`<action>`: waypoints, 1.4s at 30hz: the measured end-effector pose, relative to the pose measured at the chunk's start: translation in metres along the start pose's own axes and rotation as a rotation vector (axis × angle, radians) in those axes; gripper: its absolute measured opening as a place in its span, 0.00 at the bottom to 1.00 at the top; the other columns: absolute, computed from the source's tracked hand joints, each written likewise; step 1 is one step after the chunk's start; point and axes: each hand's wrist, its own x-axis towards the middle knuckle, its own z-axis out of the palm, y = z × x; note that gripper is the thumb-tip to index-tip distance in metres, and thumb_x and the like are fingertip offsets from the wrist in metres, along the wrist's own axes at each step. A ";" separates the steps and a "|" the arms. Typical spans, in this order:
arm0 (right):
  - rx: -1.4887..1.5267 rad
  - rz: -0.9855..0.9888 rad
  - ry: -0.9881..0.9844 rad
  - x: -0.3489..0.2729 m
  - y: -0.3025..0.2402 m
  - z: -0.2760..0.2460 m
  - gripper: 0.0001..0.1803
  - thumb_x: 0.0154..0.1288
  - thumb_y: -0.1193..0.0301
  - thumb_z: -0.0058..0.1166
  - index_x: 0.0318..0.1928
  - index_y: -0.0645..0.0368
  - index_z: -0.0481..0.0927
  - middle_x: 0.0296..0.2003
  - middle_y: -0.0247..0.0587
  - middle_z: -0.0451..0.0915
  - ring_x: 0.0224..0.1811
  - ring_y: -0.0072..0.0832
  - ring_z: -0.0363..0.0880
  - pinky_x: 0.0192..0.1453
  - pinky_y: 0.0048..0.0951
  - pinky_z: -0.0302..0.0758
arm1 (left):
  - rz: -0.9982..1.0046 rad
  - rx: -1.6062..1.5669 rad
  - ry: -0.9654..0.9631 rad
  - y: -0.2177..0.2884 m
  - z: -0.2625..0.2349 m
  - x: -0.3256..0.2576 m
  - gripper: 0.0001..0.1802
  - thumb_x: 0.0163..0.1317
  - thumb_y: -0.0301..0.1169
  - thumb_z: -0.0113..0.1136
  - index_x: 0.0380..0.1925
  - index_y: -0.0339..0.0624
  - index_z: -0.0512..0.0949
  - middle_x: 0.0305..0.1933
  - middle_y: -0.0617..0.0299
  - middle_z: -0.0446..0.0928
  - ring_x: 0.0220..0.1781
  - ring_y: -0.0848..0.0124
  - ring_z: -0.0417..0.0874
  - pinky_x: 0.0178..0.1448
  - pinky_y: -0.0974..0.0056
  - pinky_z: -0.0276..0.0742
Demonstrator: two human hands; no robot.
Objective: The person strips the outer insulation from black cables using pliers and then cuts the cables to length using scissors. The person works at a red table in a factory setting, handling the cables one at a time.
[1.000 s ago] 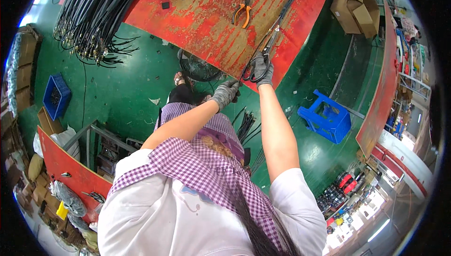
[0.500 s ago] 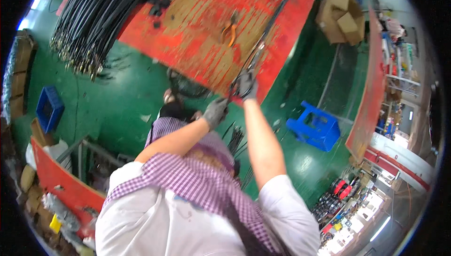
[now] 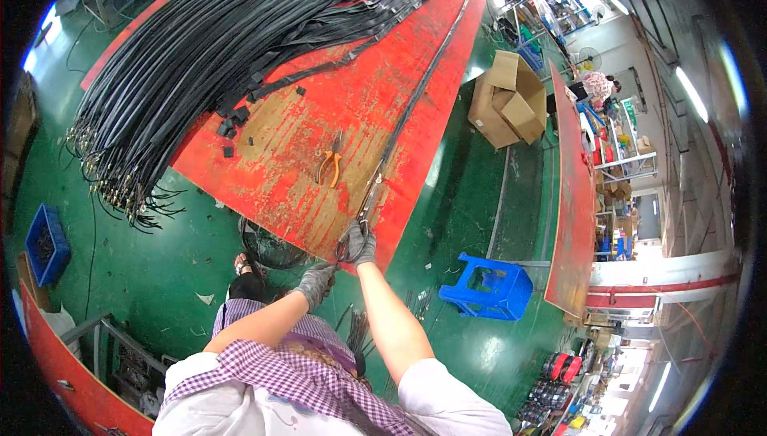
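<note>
1. The view has tilted up: the red tabletop [image 3: 319, 156] now fills the upper middle of the frame, where earlier only its near end showed along the top edge.
2. The black cable bundle [image 3: 224, 44] now sweeps from the left across to the top centre, far more of it in sight than before.
3. The orange pliers [image 3: 330, 166] have slid from the top of the frame to just above centre.
4. Both gloved hands sit lower in the frame: the right hand [image 3: 359, 244] just below centre, the left hand [image 3: 315, 282] below and left of it.
5. The cardboard box [image 3: 505, 100] has dropped from the upper right corner toward centre right.
6. The blue stool [image 3: 487, 288] now lies lower right of centre.
</note>
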 end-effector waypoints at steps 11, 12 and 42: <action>-0.055 -0.027 0.021 0.002 -0.007 -0.001 0.11 0.55 0.61 0.46 0.23 0.54 0.68 0.12 0.32 0.68 0.15 0.22 0.67 0.19 0.24 0.64 | 0.283 0.319 0.017 0.004 -0.001 0.019 0.14 0.56 0.37 0.47 0.40 0.41 0.69 0.19 0.65 0.68 0.17 0.73 0.67 0.19 0.70 0.63; -0.001 -0.091 0.030 0.009 0.009 -0.007 0.10 0.55 0.62 0.46 0.25 0.54 0.68 0.12 0.33 0.69 0.14 0.22 0.67 0.19 0.23 0.64 | 0.200 0.291 -0.003 0.005 0.003 0.015 0.14 0.58 0.36 0.44 0.41 0.41 0.68 0.23 0.64 0.71 0.21 0.73 0.70 0.25 0.70 0.66; -0.281 -0.045 0.010 -0.009 -0.027 0.006 0.13 0.56 0.62 0.44 0.22 0.57 0.67 0.14 0.33 0.69 0.15 0.21 0.67 0.20 0.25 0.64 | 0.208 0.004 0.032 -0.024 -0.014 0.049 0.15 0.58 0.36 0.44 0.33 0.34 0.71 0.22 0.58 0.74 0.22 0.72 0.73 0.31 0.70 0.69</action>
